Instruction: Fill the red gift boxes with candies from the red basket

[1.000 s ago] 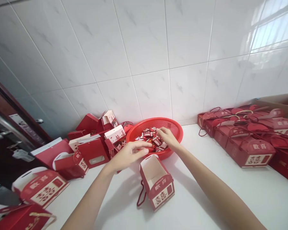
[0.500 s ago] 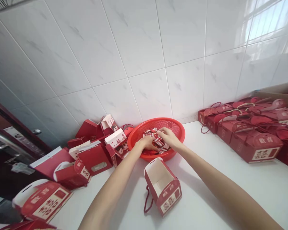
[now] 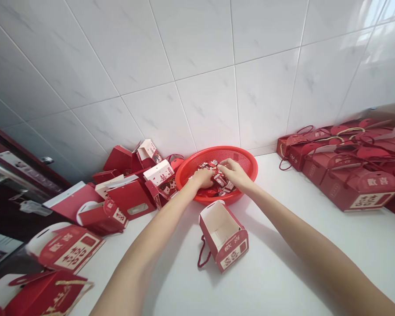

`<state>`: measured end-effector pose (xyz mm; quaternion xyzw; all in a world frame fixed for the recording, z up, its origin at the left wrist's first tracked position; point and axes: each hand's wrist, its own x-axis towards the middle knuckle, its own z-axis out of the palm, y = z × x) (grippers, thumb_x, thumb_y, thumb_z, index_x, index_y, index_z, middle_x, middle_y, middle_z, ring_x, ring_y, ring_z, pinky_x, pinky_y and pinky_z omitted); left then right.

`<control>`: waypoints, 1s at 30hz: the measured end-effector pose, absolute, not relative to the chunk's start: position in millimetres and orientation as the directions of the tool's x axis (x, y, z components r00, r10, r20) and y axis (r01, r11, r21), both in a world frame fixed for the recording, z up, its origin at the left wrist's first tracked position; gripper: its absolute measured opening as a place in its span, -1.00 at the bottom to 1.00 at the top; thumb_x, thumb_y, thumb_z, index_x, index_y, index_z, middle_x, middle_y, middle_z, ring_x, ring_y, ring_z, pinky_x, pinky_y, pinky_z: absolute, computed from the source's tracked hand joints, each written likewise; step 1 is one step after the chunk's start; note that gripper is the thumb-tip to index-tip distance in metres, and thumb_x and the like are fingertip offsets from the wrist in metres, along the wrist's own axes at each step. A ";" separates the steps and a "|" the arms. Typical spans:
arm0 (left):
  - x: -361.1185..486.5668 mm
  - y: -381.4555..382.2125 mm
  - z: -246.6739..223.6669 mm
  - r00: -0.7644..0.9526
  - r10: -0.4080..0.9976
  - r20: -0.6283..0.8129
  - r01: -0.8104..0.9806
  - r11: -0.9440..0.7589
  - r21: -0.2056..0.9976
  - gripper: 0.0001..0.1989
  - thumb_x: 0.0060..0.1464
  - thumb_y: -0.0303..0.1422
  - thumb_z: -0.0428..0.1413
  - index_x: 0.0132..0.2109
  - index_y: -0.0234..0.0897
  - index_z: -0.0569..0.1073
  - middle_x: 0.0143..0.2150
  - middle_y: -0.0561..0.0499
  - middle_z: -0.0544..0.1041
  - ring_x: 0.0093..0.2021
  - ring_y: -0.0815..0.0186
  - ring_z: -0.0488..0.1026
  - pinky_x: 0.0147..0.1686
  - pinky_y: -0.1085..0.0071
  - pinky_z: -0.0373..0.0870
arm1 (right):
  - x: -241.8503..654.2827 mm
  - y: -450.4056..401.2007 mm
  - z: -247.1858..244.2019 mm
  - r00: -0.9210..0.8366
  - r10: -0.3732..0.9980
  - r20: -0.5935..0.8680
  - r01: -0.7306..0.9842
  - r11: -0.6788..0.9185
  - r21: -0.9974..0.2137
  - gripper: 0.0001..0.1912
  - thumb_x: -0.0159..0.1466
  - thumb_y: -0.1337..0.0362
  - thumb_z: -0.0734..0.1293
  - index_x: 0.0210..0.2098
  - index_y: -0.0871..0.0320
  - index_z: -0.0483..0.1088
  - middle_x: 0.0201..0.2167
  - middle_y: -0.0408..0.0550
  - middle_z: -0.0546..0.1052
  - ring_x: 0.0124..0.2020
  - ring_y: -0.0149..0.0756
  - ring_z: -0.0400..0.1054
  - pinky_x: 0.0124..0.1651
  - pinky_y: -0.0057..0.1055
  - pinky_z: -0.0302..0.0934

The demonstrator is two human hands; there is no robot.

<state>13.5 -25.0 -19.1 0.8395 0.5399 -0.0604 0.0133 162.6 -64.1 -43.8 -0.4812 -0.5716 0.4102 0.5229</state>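
Both hands are in a red plastic basket holding small wrapped candies, mostly red. My left hand reaches down among the candies; its fingertips are hidden. On the right side of the pile, my right hand has loosely bent fingers with a gap between them, touching the wrappers. In front of the basket stands a red gift box with its top open and a pale interior showing no contents. A dark red cord handle hangs at its left side.
More open red boxes stand on the left of the white table, some with flaps up. Closed boxes with cord handles are packed in rows on the right. A tiled wall rises directly behind the basket.
The camera view has tilted down a little, so the basket appears higher. My left fingers have sunk deeper among the candies. My right hand stays at the pile, its fingers slightly shifted.
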 end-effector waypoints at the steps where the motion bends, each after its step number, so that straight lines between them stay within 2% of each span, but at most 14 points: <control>1: 11.8 -25.7 -18.1 0.400 0.913 -0.087 0.915 -0.403 -0.025 -0.57 0.04 -0.48 0.13 0.07 -0.12 0.53 0.11 -0.14 0.57 0.10 -0.06 0.50 0.03 0.13 0.42 | 162.6 -64.6 -43.4 0.010 0.980 0.200 0.122 0.197 -0.973 -0.78 0.17 0.10 0.34 -0.28 0.10 0.38 -0.42 -0.16 0.50 -0.33 -0.28 0.39 -0.29 -0.39 0.20; 5: 7.8 -28.8 -15.8 0.339 0.939 0.052 0.937 -0.342 0.068 -0.55 0.12 -0.48 0.04 0.15 -0.13 0.49 0.16 -0.13 0.54 0.15 -0.03 0.47 0.03 0.17 0.41 | 161.9 -67.7 -41.1 0.009 0.984 0.179 0.096 0.177 -0.979 -0.78 0.16 0.12 0.34 -0.26 0.10 0.38 -0.40 -0.15 0.51 -0.30 -0.26 0.41 -0.26 -0.36 0.22; 11: 3.7 -28.9 -17.7 0.239 0.938 0.252 0.932 -0.294 0.213 -0.57 0.18 -0.47 -0.03 0.14 -0.18 0.50 0.12 -0.12 0.57 0.14 0.05 0.48 0.06 0.22 0.39 | 158.9 -71.7 -40.9 -0.006 0.984 0.180 0.027 0.180 -0.983 -0.79 0.16 0.13 0.33 -0.25 0.08 0.36 -0.41 -0.17 0.51 -0.32 -0.25 0.43 -0.24 -0.33 0.26; 16: 0.2 -23.5 -20.2 0.159 0.914 0.374 0.900 -0.289 0.326 -0.61 0.24 -0.38 -0.07 0.11 -0.24 0.52 0.10 -0.15 0.59 0.11 0.05 0.50 0.06 0.24 0.39 | 158.5 -71.3 -41.7 0.011 0.991 0.136 -0.004 0.136 -0.991 -0.73 0.16 0.13 0.32 -0.16 0.07 0.33 -0.30 -0.13 0.54 -0.27 -0.21 0.47 -0.20 -0.29 0.29; 21: -2.8 -17.9 -21.8 0.106 0.904 0.415 0.857 -0.294 0.423 -0.70 0.20 -0.32 -0.01 -0.07 -0.23 0.59 -0.01 -0.13 0.64 0.06 0.07 0.53 0.01 0.30 0.40 | 157.8 -70.8 -39.1 0.056 0.986 0.158 -0.026 0.160 -0.987 -0.72 0.16 0.17 0.31 -0.14 0.08 0.31 -0.20 -0.06 0.53 -0.17 -0.19 0.47 -0.12 -0.29 0.30; 26: -7.9 -12.5 -24.5 0.045 0.902 0.429 0.817 -0.281 0.504 -0.77 0.15 -0.29 0.02 -0.32 -0.21 0.56 -0.21 -0.09 0.67 -0.12 0.08 0.58 -0.11 0.31 0.41 | 156.2 -70.9 -37.0 0.076 0.985 0.154 -0.032 0.156 -0.987 -0.72 0.13 0.16 0.33 -0.17 0.09 0.32 -0.17 -0.03 0.53 -0.11 -0.20 0.44 -0.08 -0.31 0.28; 30: -12.1 -11.1 -25.0 -0.076 0.892 0.445 0.801 -0.212 0.560 -0.77 0.16 -0.27 0.01 -0.32 -0.21 0.52 -0.22 -0.14 0.66 -0.11 0.02 0.57 -0.10 0.24 0.40 | 158.0 -69.2 -40.6 0.105 0.980 0.168 -0.034 0.173 -0.984 -0.66 0.13 0.09 0.34 -0.15 0.08 0.33 -0.12 -0.01 0.51 -0.04 -0.17 0.41 -0.04 -0.30 0.27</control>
